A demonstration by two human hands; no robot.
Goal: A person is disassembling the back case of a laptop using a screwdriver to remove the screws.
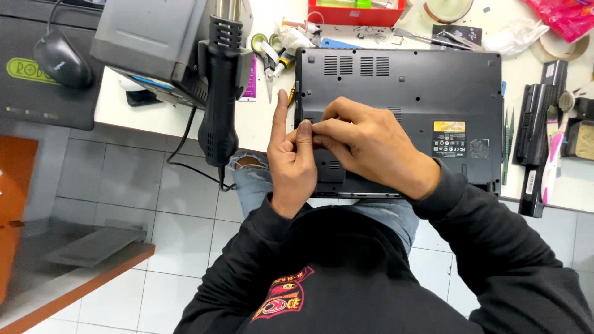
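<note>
A black laptop (pixel 427 93) lies upside down on the white worktable (pixel 154 114), its underside with vent slots facing up. My left hand (pixel 291 161) rests at the laptop's left edge, index finger raised, thumb pressed against its side. My right hand (pixel 365 139) lies over the laptop's near left part, fingertips meeting the left thumb at a small spot on the base. Whether a small part is pinched between the fingers is hidden.
A black hot-air gun (pixel 219 93) hangs from a grey station (pixel 151 37) at the table's left. A mouse (pixel 60 57) sits on a dark pad. A black battery pack (pixel 535 136) lies right of the laptop. Tools and a red tray (pixel 356 15) sit behind.
</note>
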